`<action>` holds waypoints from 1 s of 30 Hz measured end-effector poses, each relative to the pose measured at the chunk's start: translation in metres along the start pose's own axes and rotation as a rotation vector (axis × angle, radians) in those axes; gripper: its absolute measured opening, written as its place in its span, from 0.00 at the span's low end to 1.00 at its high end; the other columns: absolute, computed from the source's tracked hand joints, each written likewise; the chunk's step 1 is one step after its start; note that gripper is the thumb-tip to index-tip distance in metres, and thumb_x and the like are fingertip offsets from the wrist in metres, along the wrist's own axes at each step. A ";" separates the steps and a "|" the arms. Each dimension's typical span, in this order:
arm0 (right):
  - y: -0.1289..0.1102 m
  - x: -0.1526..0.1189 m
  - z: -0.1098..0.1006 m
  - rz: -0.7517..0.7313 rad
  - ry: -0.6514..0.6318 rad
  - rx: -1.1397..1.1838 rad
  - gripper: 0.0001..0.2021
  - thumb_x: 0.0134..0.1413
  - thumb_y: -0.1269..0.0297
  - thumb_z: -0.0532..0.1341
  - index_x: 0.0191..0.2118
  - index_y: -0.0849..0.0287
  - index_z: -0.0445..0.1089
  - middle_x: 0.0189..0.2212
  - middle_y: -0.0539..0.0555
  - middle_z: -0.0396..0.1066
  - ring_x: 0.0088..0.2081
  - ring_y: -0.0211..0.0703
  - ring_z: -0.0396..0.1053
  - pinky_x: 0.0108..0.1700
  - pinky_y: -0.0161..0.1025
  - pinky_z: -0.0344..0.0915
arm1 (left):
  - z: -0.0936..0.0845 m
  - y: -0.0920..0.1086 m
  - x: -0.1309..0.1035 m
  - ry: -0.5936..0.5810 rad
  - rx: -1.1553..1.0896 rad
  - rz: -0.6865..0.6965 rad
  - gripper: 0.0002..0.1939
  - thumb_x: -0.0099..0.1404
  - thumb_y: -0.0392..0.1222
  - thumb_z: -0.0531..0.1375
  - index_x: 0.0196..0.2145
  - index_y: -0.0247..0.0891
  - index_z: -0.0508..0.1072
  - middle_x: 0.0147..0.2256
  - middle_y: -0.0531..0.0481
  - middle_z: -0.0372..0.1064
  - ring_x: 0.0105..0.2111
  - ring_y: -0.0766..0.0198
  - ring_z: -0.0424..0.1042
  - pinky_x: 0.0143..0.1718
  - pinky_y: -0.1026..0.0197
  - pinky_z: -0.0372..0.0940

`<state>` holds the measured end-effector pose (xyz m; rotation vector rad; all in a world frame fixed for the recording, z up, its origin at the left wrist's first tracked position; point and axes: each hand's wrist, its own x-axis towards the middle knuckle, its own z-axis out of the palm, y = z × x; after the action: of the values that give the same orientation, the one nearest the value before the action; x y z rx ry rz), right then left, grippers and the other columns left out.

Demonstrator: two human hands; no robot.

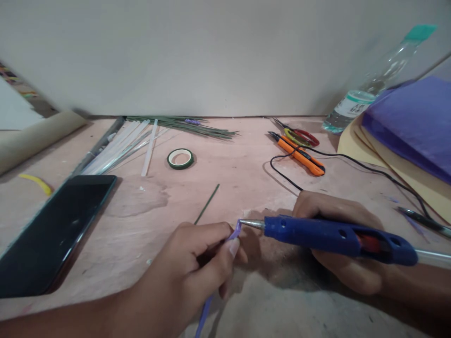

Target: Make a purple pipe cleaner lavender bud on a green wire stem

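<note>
My left hand [200,263] pinches a thin purple strip [234,232] between thumb and forefinger, and the strip's tail hangs out below the hand. A green stem [207,203] sticks out past the knuckles; its lower end is hidden behind the hand. My right hand [341,220] is closed round a blue hot glue gun [310,234], held sideways. The metal nozzle points left, and its tip is at the strip's upper end. A clear glue stick [431,258] comes out of the gun's back. The trigger and handle are hidden.
Left lie a phone [56,230], glue sticks [116,145] and a green tape roll [180,159]. Green stems [183,126] run along the wall. Right are an orange cutter [299,155], scissors [299,136], a black cord [352,155], a bottle [373,89] and purple sheets [416,122].
</note>
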<state>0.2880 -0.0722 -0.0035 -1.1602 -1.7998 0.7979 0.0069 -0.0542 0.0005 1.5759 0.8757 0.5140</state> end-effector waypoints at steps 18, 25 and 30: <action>-0.008 0.004 -0.002 -0.023 -0.025 -0.086 0.19 0.66 0.45 0.67 0.30 0.52 0.69 0.22 0.48 0.69 0.20 0.39 0.66 0.23 0.41 0.58 | 0.001 0.002 0.001 -0.006 -0.022 -0.015 0.19 0.80 0.49 0.56 0.34 0.38 0.77 0.21 0.57 0.71 0.20 0.71 0.69 0.22 0.72 0.61; 0.020 0.019 -0.014 -0.050 0.085 -0.353 0.07 0.66 0.58 0.64 0.38 0.53 0.72 0.30 0.50 0.73 0.30 0.45 0.70 0.32 0.43 0.65 | 0.001 0.004 0.001 -0.021 -0.015 -0.031 0.20 0.79 0.48 0.56 0.31 0.39 0.75 0.21 0.54 0.73 0.21 0.69 0.71 0.24 0.71 0.62; 0.040 0.045 -0.028 -0.031 0.077 -0.594 0.11 0.62 0.65 0.64 0.50 0.55 0.72 0.50 0.62 0.76 0.51 0.63 0.76 0.49 0.55 0.73 | -0.001 0.008 0.000 -0.067 -0.045 -0.056 0.21 0.80 0.52 0.55 0.36 0.38 0.79 0.24 0.52 0.74 0.24 0.66 0.72 0.28 0.68 0.64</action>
<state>0.3182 -0.0140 -0.0107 -1.5015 -2.0470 0.1864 0.0077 -0.0539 0.0083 1.5150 0.8491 0.4361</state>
